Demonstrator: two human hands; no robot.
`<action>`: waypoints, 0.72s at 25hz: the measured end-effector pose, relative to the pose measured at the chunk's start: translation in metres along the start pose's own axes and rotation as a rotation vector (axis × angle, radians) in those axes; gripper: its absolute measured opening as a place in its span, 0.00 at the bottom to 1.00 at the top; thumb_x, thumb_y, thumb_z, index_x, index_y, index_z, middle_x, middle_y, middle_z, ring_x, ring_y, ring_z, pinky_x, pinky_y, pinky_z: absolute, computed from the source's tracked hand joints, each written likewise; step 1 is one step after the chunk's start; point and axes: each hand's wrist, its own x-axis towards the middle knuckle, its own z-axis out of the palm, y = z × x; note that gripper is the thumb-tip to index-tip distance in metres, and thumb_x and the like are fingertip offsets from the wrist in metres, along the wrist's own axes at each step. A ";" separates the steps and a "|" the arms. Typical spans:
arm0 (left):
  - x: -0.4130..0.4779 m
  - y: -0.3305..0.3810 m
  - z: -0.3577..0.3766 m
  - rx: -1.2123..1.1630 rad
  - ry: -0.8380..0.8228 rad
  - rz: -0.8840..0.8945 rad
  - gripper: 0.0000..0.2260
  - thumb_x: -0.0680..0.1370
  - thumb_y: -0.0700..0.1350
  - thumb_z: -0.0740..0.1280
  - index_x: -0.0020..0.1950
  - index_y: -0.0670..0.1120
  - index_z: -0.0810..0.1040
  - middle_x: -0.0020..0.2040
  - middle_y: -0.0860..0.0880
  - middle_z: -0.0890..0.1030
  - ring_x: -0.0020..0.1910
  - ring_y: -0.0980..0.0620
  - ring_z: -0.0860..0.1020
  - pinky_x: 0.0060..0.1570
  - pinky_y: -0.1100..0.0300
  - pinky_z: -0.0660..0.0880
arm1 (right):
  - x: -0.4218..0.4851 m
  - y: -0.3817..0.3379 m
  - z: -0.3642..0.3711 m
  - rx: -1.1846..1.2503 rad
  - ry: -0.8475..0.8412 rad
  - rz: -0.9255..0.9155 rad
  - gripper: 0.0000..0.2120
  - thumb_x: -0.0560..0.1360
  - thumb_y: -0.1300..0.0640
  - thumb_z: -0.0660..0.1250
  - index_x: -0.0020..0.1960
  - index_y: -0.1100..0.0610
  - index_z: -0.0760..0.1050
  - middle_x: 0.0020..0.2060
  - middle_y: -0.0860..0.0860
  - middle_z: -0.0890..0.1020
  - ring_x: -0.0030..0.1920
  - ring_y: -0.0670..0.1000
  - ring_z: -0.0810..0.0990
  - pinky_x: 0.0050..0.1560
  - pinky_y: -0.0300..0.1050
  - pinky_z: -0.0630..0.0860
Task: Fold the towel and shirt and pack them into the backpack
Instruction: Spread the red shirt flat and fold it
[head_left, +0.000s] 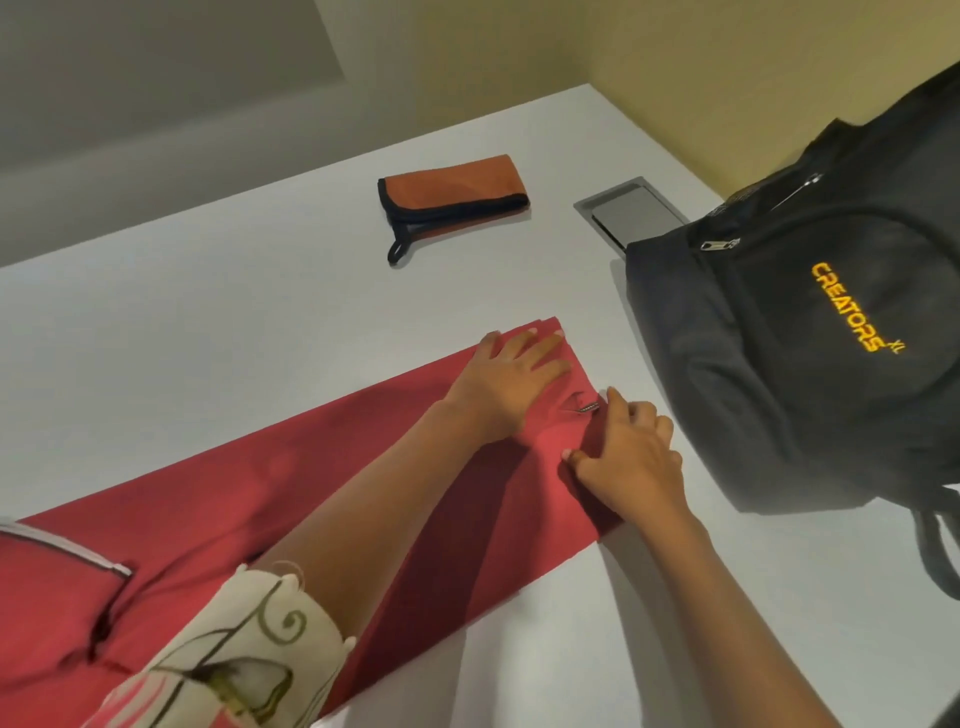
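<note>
While the red shirt (291, 499) is lying stretched along the near surface (218, 332), the left grip (511, 374) is pressing flat on its far-right end, fingers released. Just beside it, the right grip (631, 462) is pinching the shirt's edge with curled fingers. At far centre the folded orange towel (452, 192) is sitting well apart. On the right, the black backpack (810, 322) is standing near the shirt's end and partly covering a metal hatch (623, 208); its contents are not showing.

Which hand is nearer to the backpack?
Right. The right hand is on the edge of the shirt that faces the backpack; the left hand lies flat on the shirt, farther from it.
</note>
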 end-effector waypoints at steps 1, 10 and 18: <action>0.009 0.000 -0.005 0.058 -0.040 0.019 0.28 0.78 0.48 0.58 0.78 0.55 0.54 0.80 0.49 0.50 0.78 0.44 0.51 0.74 0.41 0.52 | -0.001 -0.002 -0.001 -0.012 -0.003 0.017 0.38 0.73 0.43 0.69 0.76 0.53 0.54 0.69 0.56 0.64 0.69 0.58 0.63 0.65 0.56 0.67; 0.027 -0.003 -0.028 0.338 0.030 0.112 0.19 0.73 0.50 0.67 0.63 0.53 0.74 0.58 0.49 0.77 0.63 0.47 0.69 0.68 0.45 0.60 | 0.012 -0.002 -0.006 0.187 -0.014 0.124 0.07 0.71 0.52 0.69 0.43 0.54 0.74 0.46 0.54 0.79 0.54 0.57 0.73 0.49 0.48 0.67; -0.059 -0.051 -0.035 0.044 0.294 0.062 0.15 0.70 0.42 0.67 0.55 0.52 0.80 0.60 0.50 0.75 0.61 0.46 0.70 0.63 0.47 0.62 | -0.056 -0.047 -0.029 0.124 0.061 -0.185 0.08 0.72 0.51 0.66 0.37 0.51 0.69 0.32 0.47 0.75 0.34 0.49 0.72 0.46 0.48 0.63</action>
